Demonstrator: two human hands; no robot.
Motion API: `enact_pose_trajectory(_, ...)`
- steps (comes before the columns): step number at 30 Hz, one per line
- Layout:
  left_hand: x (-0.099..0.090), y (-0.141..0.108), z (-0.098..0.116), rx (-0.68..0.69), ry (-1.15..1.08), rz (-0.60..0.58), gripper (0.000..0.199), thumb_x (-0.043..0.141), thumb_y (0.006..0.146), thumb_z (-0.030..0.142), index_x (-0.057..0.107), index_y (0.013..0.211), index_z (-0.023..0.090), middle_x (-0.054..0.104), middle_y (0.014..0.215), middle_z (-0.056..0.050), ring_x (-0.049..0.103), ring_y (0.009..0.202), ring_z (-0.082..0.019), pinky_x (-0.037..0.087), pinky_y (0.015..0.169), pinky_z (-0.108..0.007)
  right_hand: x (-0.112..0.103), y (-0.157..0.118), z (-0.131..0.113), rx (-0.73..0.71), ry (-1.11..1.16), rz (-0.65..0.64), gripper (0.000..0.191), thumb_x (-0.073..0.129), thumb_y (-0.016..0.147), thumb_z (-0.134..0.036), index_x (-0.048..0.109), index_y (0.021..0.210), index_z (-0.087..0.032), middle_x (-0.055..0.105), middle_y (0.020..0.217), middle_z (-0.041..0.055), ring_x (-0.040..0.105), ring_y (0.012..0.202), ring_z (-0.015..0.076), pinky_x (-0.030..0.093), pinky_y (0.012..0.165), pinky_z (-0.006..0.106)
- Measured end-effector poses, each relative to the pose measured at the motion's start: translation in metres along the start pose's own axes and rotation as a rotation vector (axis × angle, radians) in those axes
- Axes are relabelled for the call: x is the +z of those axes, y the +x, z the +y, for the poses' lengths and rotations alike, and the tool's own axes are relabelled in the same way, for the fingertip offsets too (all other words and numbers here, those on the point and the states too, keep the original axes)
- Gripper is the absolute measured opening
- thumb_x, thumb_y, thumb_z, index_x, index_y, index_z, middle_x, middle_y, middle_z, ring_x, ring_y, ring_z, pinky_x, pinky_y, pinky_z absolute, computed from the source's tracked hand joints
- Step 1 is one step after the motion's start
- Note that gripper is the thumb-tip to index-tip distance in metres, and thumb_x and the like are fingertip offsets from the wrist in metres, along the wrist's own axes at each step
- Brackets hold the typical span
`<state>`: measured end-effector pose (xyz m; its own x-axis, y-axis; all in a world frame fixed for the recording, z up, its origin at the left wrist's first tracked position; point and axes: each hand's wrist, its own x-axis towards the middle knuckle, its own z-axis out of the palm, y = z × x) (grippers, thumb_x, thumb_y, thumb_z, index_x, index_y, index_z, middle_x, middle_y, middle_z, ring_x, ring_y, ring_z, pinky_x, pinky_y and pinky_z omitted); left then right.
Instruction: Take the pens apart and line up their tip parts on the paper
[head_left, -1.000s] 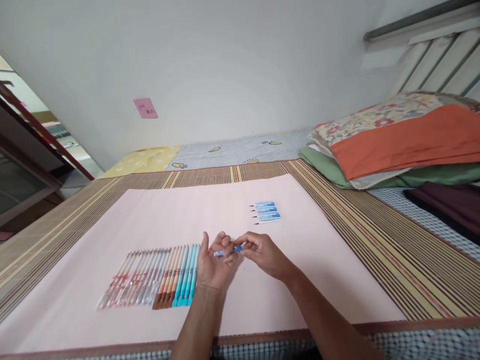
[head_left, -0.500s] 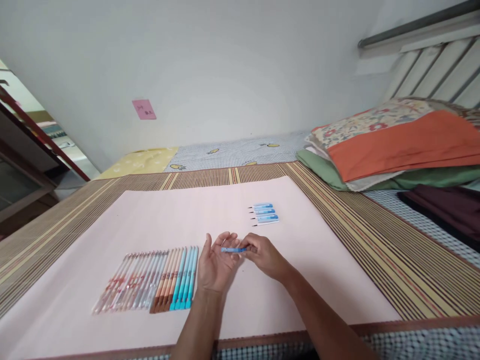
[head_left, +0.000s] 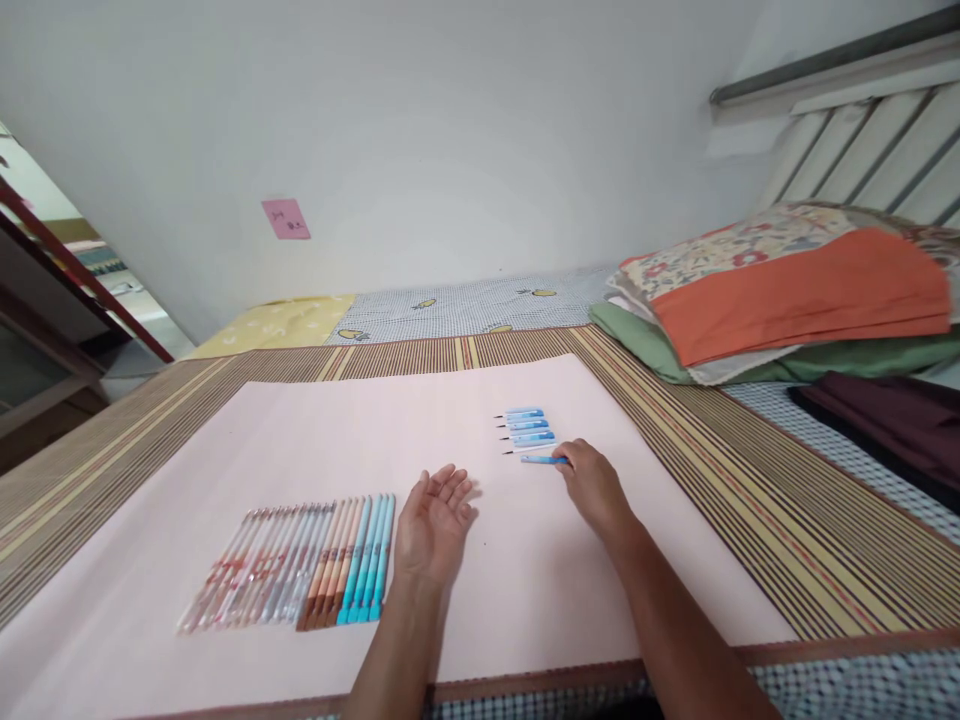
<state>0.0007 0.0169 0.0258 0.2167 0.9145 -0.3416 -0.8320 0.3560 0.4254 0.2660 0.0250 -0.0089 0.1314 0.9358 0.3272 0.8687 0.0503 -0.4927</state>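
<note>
Pens [head_left: 300,560] lie aligned beside the empty left grip [head_left: 433,525]; the right grip [head_left: 592,482] pinches an unreleased blue piece [head_left: 540,460] near a blue-white row [head_left: 532,436].

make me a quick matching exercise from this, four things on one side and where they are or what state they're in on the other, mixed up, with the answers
Things
1. Left hand
2. Right hand
3. Pink note
4. Turquoise pens

Place or state
A. on the pale wall
B. gripping a small blue piece
C. at the right end of the long pen row
D. open, palm showing, holding nothing

Pairs: 1-D, 2-B, 3-A, 4-C
</note>
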Motion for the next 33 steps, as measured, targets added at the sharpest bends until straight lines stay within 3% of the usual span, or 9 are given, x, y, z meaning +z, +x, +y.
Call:
enact_pose_trajectory(13, -0.001, -0.001, -0.003, -0.007, 0.009, -0.007, 0.019, 0.065, 0.092, 0.026, 0.072, 0.098, 0.009, 0.074, 0.093, -0.013, 0.072, 0.078, -0.020, 0.055, 0.058, -0.028, 0.018, 0.010, 0.007, -0.013, 0.023, 0.122, 0.012, 0.055, 0.090, -0.014, 0.065, 0.092, -0.020, 0.063, 0.100, 0.0074, 0.062, 0.090, 0.0220, 0.046, 0.080, 0.033)
enact_pose_trajectory(20, -0.001, -0.001, -0.003, -0.009, 0.015, 0.001, 0.017, 0.065, 0.092, 0.024, 0.072, 0.097, 0.010, 0.074, 0.091, -0.012, 0.071, 0.076, -0.020, 0.055, 0.058, -0.027, 0.013, 0.008, -0.004, -0.033, 0.046, 0.189, 0.012, 0.053, 0.093, -0.017, 0.064, 0.092, -0.020, 0.063, 0.100, 0.0088, 0.061, 0.085, 0.0211, 0.046, 0.077, 0.032)
enact_pose_trajectory(24, -0.003, 0.000, -0.003, -0.007, 0.018, 0.001, 0.015, 0.068, 0.089, 0.024, 0.072, 0.096, 0.011, 0.074, 0.092, -0.012, 0.071, 0.076, -0.019, 0.056, 0.058, -0.028, 0.010, 0.003, -0.013, -0.096, -0.026, 0.086, 0.017, 0.051, 0.093, -0.014, 0.064, 0.085, -0.021, 0.063, 0.090, 0.0062, 0.059, 0.080, 0.0200, 0.042, 0.074, 0.031)
enact_pose_trajectory(33, -0.003, 0.000, -0.003, -0.005, 0.017, 0.014, 0.017, 0.065, 0.092, 0.024, 0.072, 0.097, 0.010, 0.074, 0.091, -0.012, 0.071, 0.075, -0.019, 0.057, 0.058, -0.027, 0.013, 0.001, -0.018, -0.061, -0.159, -0.021, 0.013, 0.057, 0.093, -0.014, 0.069, 0.093, -0.020, 0.068, 0.099, 0.0085, 0.060, 0.093, 0.0241, 0.040, 0.079, 0.034)
